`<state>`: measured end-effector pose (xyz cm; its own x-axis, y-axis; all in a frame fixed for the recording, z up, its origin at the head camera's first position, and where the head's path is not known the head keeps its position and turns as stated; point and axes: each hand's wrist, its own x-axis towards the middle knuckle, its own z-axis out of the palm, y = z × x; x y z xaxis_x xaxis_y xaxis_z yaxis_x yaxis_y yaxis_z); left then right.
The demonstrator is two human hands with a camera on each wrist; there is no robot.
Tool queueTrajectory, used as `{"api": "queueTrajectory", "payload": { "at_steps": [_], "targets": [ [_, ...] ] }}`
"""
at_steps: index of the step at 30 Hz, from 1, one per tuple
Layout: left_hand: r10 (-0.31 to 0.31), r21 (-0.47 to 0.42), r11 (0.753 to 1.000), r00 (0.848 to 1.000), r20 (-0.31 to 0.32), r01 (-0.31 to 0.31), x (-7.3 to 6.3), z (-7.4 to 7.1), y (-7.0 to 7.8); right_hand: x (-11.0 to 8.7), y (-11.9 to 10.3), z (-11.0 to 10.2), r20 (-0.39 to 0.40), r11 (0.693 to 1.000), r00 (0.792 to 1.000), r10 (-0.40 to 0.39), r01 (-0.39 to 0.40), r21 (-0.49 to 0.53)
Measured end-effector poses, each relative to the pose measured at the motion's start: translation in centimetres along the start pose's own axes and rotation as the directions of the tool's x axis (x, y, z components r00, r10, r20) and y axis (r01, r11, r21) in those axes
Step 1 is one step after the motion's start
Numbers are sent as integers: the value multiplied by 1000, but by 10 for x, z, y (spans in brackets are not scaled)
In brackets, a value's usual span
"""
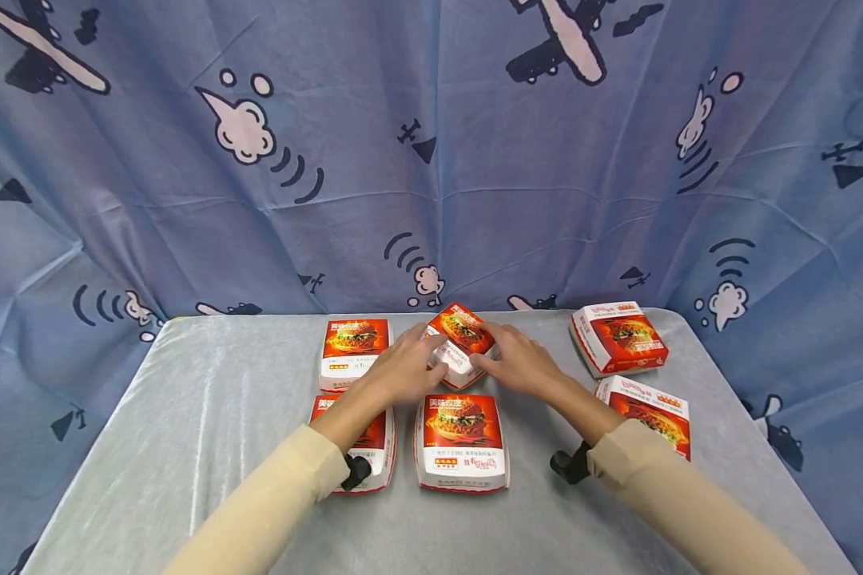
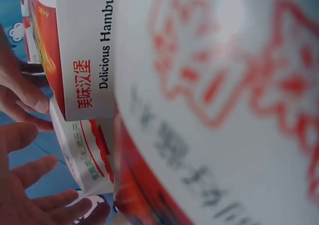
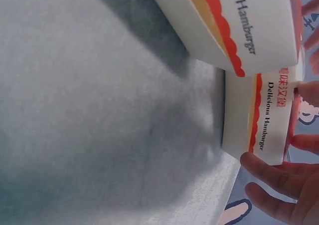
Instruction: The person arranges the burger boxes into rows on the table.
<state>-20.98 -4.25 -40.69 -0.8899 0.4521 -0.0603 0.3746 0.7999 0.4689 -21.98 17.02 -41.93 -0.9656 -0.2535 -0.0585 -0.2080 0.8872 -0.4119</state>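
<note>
Both hands are at a red-and-white hamburger box (image 1: 460,345) turned cornerwise at the back middle of the table. My left hand (image 1: 406,367) is at its left side, fingers loosely spread; in the left wrist view that hand's fingers (image 2: 47,205) fan out beside the box (image 2: 82,155). My right hand (image 1: 521,359) is at the right side, thumb by the front face. In the right wrist view its fingertips (image 3: 251,160) meet the box's corner (image 3: 264,115). Directly in front stands another hamburger box (image 1: 462,443), squared to the table edge.
At the left, one box (image 1: 354,351) stands behind another (image 1: 374,471), which my left forearm partly covers. To the right are two angled boxes, one far (image 1: 618,339) and one nearer (image 1: 647,411) beside my right sleeve. A blue patterned curtain (image 1: 431,160) hangs behind the grey-covered table (image 1: 158,431).
</note>
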Motion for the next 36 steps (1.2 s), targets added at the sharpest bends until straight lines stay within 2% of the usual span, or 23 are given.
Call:
{"api": "queueTrajectory", "payload": {
  "at_steps": [3,8,17,28,36],
  "targets": [
    [-22,-4,1000,1000,14,22,1,0,-2,0,0,-2,22,1000,1000,-7,6,4],
    [-13,-11,1000,1000,11,13,0,0,-3,1,-1,-1,18,1000,1000,11,-11,29],
    [-8,-21,1000,1000,3,8,-4,-1,-3,-5,-4,3,12,988,999,33,-35,149],
    [2,-99,995,999,42,2,-4,0,-3,-4,1,5,72,974,995,-66,49,219],
    [17,-119,993,999,32,-13,-6,-1,-2,-4,3,6,72,971,992,-104,86,225]
  ]
}}
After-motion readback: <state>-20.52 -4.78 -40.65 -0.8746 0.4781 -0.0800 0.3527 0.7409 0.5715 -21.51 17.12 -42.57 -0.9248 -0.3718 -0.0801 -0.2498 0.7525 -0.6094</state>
